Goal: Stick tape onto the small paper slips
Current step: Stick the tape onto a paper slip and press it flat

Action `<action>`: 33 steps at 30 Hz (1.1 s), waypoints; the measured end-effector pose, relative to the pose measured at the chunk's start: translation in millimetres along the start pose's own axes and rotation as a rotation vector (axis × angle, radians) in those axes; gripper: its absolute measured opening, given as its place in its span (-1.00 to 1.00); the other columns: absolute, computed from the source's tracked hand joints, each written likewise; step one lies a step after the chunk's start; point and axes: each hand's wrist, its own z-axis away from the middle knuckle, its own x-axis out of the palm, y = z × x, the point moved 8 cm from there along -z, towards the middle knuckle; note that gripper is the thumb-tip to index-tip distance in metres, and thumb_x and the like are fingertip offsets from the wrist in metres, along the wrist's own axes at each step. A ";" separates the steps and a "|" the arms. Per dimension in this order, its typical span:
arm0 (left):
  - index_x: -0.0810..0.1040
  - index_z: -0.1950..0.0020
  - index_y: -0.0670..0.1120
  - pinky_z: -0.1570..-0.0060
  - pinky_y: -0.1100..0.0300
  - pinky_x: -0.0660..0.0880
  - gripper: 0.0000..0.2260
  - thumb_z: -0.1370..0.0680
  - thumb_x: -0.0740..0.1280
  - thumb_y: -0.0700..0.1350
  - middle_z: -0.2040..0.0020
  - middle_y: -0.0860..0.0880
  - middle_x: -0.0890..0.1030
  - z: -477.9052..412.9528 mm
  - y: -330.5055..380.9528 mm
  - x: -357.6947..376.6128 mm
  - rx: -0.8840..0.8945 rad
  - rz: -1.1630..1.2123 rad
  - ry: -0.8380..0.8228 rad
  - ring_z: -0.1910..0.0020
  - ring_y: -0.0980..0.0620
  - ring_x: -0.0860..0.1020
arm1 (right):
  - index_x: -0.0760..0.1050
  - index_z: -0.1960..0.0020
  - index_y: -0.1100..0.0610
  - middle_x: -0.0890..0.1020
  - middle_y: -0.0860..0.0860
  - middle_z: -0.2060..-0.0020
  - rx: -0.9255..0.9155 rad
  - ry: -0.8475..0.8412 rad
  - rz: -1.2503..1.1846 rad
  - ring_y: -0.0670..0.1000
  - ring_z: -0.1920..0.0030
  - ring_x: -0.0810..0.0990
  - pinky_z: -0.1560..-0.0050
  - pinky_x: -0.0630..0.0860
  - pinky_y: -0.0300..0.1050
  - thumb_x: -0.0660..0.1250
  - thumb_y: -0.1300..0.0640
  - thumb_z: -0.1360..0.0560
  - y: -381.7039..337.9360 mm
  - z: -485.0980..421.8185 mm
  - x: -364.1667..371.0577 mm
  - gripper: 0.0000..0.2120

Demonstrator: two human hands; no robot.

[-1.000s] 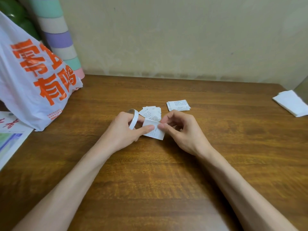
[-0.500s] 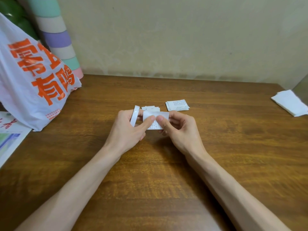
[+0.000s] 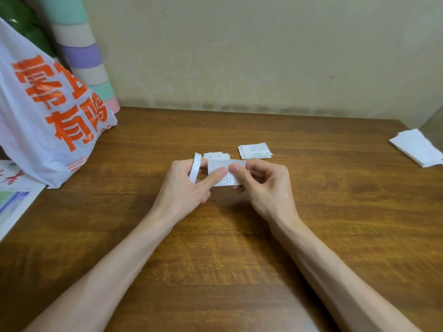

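The paper slip (image 3: 229, 180) is held just above the counter (image 3: 227, 236), pinched between both hands. The left hand (image 3: 184, 185) presses its thumb on the slip's left part and carries the tape roll (image 3: 194, 167) on its fingers; the right hand (image 3: 263, 185) pinches the right part. Two small piles of slips (image 3: 255, 150) lie just beyond the hands. A plastic bag (image 3: 48, 111) stands far left.

Quantities: one tape roll (image 3: 194, 167); one paper slip (image 3: 227, 180) right of it; two slip piles (image 3: 255, 150) behind it; one plastic bag (image 3: 43, 121) left of it.
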 end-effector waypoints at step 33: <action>0.72 0.02 -0.05 0.36 0.24 0.46 -0.85 -0.62 0.44 0.01 0.36 0.04 0.65 -3.9 -2.4 -14.8 0.021 0.039 0.173 0.48 0.10 0.47 | 0.70 -0.01 0.22 0.69 -0.06 0.30 0.049 0.047 -0.105 -0.11 0.30 0.62 0.14 0.52 -0.31 0.46 0.19 -0.61 14.8 -2.7 -7.3 -0.90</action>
